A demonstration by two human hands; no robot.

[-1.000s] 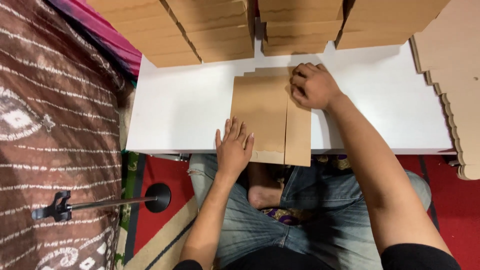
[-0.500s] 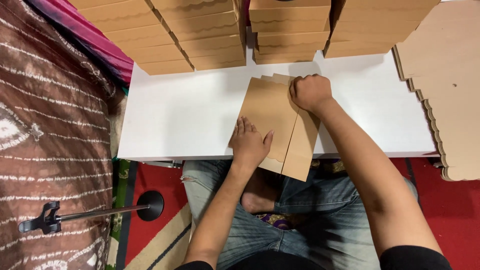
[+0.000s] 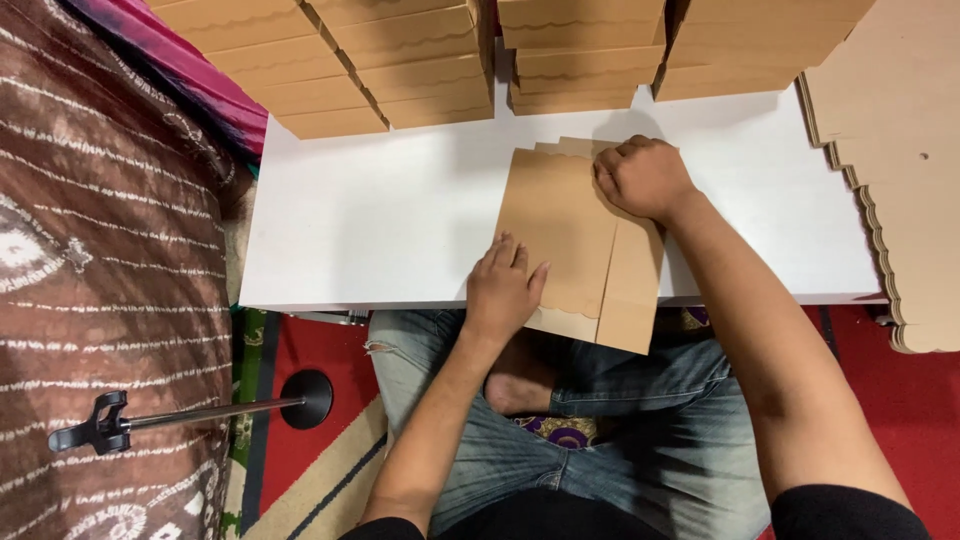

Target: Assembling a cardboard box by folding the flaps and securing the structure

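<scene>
Where the person sits cross-legged in torn blue jeans (image 3: 600, 430), a bare foot shows between the knees, and a black stand (image 3: 190, 412) with a round base lies on the red patterned floor mat (image 3: 300, 360) to the left. Beside that hangs a brown cloth (image 3: 100, 250) with white stripes.

Just past the knees, the left hand (image 3: 505, 290) lies flat and released, fingers spread, pressing on the near left corner of a folded brown cardboard sheet (image 3: 570, 230). That sheet rests on the white surface (image 3: 370, 220), tilted slightly, with its near end overhanging the edge toward the lap. One flap (image 3: 632, 290) is folded over along the right side, and a scalloped edge shows at the far end.

Further along, the right hand (image 3: 642, 178) is clenched into a fist, knuckles pushed down on the far right corner of the same sheet; it grasps nothing that I can see.

Beyond the hands, stacks of folded cardboard boxes (image 3: 420, 60) line the back of the surface, several piles side by side. Off to the right, a stack of flat scalloped cardboard blanks (image 3: 900, 170) overlaps the end of the surface. A pink cloth (image 3: 190, 70) shows at the far left.
</scene>
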